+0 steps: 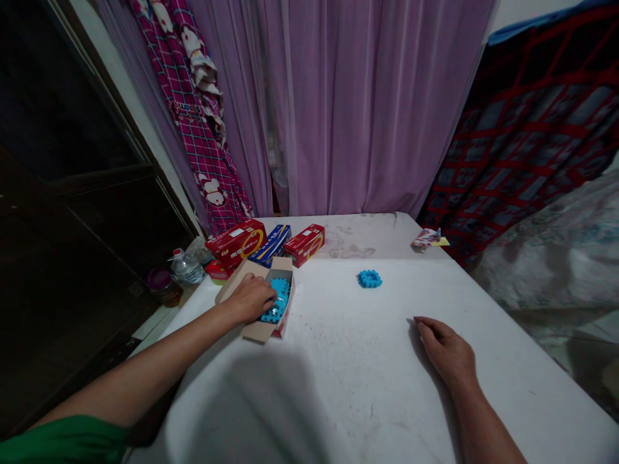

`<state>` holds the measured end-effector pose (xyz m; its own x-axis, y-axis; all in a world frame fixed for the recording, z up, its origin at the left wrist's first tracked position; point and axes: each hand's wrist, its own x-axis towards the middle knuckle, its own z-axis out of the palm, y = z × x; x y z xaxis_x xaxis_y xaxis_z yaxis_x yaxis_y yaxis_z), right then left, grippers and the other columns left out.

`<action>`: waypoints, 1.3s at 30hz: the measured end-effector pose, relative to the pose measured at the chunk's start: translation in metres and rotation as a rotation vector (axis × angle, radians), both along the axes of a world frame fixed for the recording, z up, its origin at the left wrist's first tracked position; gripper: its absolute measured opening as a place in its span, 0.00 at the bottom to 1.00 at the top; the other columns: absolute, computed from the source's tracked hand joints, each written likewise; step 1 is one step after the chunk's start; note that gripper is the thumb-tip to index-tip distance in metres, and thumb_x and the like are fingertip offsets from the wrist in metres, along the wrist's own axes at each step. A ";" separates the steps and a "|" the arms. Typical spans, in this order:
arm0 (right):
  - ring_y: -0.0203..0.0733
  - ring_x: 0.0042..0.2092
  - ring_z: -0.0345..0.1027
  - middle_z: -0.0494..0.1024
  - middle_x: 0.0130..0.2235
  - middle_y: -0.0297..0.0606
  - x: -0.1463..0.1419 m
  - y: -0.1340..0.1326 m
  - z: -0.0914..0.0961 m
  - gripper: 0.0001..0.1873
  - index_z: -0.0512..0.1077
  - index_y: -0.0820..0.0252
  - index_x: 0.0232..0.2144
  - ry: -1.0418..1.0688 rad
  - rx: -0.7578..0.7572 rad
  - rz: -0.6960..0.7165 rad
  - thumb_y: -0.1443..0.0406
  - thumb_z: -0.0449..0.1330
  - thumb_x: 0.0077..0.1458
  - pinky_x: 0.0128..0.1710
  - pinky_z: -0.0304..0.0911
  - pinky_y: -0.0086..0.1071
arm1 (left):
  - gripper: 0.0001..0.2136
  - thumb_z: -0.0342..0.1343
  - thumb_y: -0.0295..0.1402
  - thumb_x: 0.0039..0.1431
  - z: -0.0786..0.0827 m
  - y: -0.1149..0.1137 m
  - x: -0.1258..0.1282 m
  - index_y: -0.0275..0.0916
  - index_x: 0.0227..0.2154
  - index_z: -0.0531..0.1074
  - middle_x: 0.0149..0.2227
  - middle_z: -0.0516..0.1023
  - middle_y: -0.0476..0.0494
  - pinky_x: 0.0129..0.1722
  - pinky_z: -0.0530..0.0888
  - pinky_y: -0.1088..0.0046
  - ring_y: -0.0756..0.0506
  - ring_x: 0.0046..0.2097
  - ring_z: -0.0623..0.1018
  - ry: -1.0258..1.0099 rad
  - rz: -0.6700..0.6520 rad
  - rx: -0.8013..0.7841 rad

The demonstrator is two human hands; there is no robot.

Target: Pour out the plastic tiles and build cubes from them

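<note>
On the left, my left hand (252, 298) reaches into an open cardboard box (284, 330). Its fingers are curled against blue plastic pieces with toothed edges (280, 289); the fingertips are partly hidden among them. The box flaps stand folded outward. Near the middle of the table lies a square blue toothed piece (370, 278) with an opening at its centre, apart from both hands. My right hand (447, 353) rests on the white tabletop at the right, loosely closed with its fingers curled together. Nothing shows in it.
Behind the open box stand a large red box (236, 245), a blue box (273, 245) and a smaller red box (305, 245). A crumpled wrapper (427, 238) lies at the table's far right edge. Purple curtains (367, 109) hang behind. A clear bottle (186, 266) stands beyond the left edge.
</note>
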<state>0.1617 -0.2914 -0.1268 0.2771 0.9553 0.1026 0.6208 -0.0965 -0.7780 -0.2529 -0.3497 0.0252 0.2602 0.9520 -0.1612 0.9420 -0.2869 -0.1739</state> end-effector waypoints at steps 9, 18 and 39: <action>0.51 0.40 0.75 0.83 0.38 0.39 0.000 0.002 -0.002 0.26 0.81 0.53 0.32 0.006 0.025 0.007 0.47 0.52 0.40 0.40 0.68 0.40 | 0.11 0.51 0.35 0.62 0.014 0.049 -0.009 0.42 0.36 0.79 0.42 0.81 0.40 0.45 0.62 0.62 0.39 0.47 0.76 0.104 0.078 0.090; 0.48 0.36 0.75 0.83 0.35 0.38 -0.002 0.001 -0.004 0.25 0.81 0.53 0.32 0.046 0.093 0.006 0.48 0.52 0.42 0.37 0.69 0.38 | 0.10 0.52 0.35 0.62 0.009 0.053 0.025 0.41 0.39 0.77 0.44 0.80 0.40 0.47 0.66 0.61 0.39 0.48 0.76 0.024 0.039 0.202; 0.47 0.41 0.76 0.83 0.40 0.38 -0.005 0.002 0.000 0.23 0.80 0.54 0.34 0.083 0.129 0.054 0.51 0.50 0.50 0.42 0.68 0.38 | 0.20 0.57 0.40 0.53 -0.078 0.168 0.201 0.40 0.48 0.70 0.52 0.76 0.35 0.49 0.72 0.66 0.38 0.52 0.76 -0.274 0.044 -0.080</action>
